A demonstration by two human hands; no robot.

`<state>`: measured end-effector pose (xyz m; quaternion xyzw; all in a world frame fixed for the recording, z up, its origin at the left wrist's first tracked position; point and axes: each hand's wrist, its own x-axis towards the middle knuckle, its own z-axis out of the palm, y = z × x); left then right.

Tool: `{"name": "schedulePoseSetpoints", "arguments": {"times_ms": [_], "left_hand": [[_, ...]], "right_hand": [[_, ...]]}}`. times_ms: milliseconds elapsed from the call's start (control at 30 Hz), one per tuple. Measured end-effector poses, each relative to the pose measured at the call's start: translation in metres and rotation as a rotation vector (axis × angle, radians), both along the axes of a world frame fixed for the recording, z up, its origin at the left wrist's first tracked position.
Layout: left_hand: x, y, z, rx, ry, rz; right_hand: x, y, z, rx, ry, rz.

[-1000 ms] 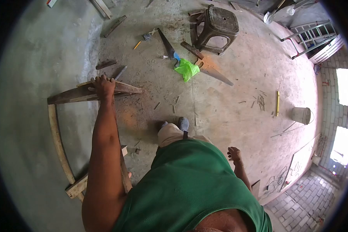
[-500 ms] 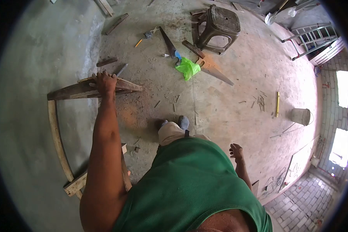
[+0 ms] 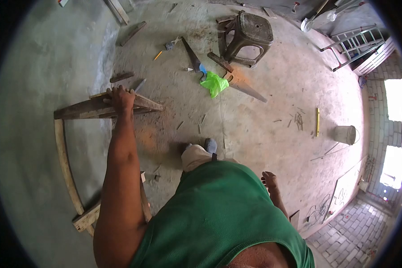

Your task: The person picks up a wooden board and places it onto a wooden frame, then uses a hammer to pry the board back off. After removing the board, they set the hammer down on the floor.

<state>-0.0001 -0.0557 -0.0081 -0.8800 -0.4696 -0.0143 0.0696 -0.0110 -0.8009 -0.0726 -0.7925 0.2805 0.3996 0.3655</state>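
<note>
My left hand [image 3: 122, 99] is closed over the top board of a wooden frame [image 3: 82, 108] that stands against the wall on the left. The frame's long side piece [image 3: 66, 165] runs down to a crosspiece near my left upper arm. My right hand [image 3: 269, 179] hangs beside my body at the right, its fingers loosely curled and apart, with nothing in it. Beyond the frame lie a blue-handled saw [image 3: 193, 54], a bright green plastic bag [image 3: 215, 85] and a second saw [image 3: 248, 88] on the floor.
A brown plastic stool [image 3: 256, 27] stands ahead, with wood scraps [image 3: 133, 33] and a pencil [image 3: 158, 55] to its left. To the right are sticks [image 3: 299, 121], a yellow level [image 3: 318, 122], a bucket [image 3: 345, 134] and a ladder [image 3: 356, 46].
My right hand has moved slightly left and down, closer to my body. My left hand stays on the frame's top board. The view has shifted slightly.
</note>
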Motion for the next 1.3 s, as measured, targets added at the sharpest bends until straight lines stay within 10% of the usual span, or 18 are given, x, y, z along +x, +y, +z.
{"name": "schedulePoseSetpoints", "arguments": {"times_ms": [533, 700, 1200, 1300], "left_hand": [[-0.017, 0.033, -0.058, -0.021, -0.116, -0.023], [-0.018, 0.015, 0.005, -0.090, -0.077, 0.047], [-0.051, 0.040, 0.008, -0.356, -0.279, 0.007], [-0.059, 0.039, -0.001, -0.260, -0.584, -0.026]], "right_hand": [[0.041, 0.045, 0.008, 0.048, -0.068, 0.097], [0.076, 0.106, 0.020, 0.087, -0.067, 0.287], [0.193, 0.530, 0.072, 0.401, -0.234, 1.035], [0.184, 0.640, 0.079, 0.459, -0.535, 1.551]]}}
